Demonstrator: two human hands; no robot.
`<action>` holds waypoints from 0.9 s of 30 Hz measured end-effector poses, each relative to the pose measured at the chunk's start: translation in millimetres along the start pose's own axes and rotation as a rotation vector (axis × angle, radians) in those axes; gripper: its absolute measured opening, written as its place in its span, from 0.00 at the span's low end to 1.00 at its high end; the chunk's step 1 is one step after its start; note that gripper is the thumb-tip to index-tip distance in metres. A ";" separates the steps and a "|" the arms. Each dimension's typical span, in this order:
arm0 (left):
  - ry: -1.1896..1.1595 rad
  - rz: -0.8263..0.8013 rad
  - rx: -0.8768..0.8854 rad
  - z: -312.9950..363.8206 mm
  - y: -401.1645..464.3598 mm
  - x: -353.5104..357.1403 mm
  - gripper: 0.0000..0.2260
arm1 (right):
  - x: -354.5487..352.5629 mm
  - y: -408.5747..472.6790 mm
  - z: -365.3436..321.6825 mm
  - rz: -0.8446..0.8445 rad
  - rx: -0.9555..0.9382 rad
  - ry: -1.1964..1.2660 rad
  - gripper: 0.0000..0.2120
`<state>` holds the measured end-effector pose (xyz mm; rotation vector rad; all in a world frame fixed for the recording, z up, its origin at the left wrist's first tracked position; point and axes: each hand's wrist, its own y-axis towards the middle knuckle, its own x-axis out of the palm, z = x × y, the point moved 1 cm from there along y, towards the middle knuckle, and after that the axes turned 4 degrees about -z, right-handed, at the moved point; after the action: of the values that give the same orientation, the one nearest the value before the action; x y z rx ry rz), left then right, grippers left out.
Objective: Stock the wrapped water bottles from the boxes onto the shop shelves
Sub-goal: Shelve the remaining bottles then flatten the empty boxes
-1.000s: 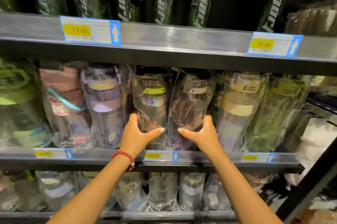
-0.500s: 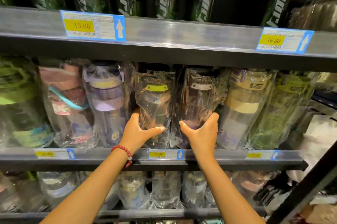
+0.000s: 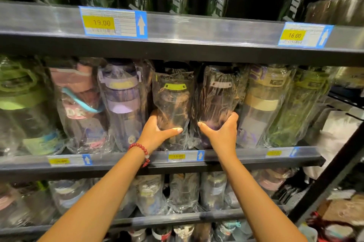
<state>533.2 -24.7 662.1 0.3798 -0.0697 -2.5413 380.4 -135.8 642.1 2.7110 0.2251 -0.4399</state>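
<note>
Two plastic-wrapped water bottles stand upright side by side at the middle of the middle shelf (image 3: 226, 160). My left hand (image 3: 157, 131) grips the lower part of the dark bottle with the green tab (image 3: 173, 99), thumb across its front. My right hand (image 3: 220, 133) grips the lower part of the bottle with the pale tab (image 3: 218, 95), thumb toward the left. Both bottles sit in a row of other wrapped bottles.
Wrapped bottles fill the middle shelf on both sides: a purple one (image 3: 122, 103), a pink one (image 3: 78, 103), a beige one (image 3: 262, 103). The upper shelf edge (image 3: 197, 30) carries price tags and hangs just above the bottle tops. More bottles fill the lower shelf (image 3: 177, 218).
The right bottle has been stood upright and pushed back beside the left one. My right hand's grip has shifted to wrap its lower part. The camera moved slightly closer.
</note>
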 end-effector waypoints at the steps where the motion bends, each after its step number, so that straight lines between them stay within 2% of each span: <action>1: 0.003 -0.001 -0.006 0.8 -0.4 -0.2 0.23 | -2.3 0.4 -0.9 -0.020 0.011 -0.001 0.42; 7: 0.186 0.029 -0.009 8.7 -5.0 -2.9 0.28 | -22.1 1.4 1.6 -0.138 -0.008 -0.027 0.49; 10: 0.263 0.045 0.008 9.1 -9.7 -7.2 0.28 | -31.1 -9.1 1.4 -0.115 -0.069 -0.029 0.45; 14: 0.190 0.091 0.060 14.1 -27.9 -16.0 0.35 | -41.8 -29.1 0.3 -0.008 -0.197 0.041 0.33; 17: 0.229 0.242 0.183 12.1 -51.1 -29.2 0.27 | -40.5 -44.7 -9.8 0.075 -0.277 0.154 0.26; 21: 0.266 0.495 0.320 4.1 -83.8 -61.7 0.18 | -16.1 -67.8 -42.4 0.018 -0.412 0.344 0.21; 25: 0.272 0.772 0.359 -3.2 -94.1 -107.4 0.18 | 22.0 -88.0 -78.2 -0.127 -0.557 0.319 0.21; 27: 0.252 0.834 0.327 -8.6 -88.5 -127.8 0.22 | 44.4 -91.3 -90.9 -0.197 -0.585 0.270 0.23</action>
<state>591.3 119.1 674.9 0.6355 -0.4511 -1.6436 427.1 -12.2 675.6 2.1668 0.5962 -0.0386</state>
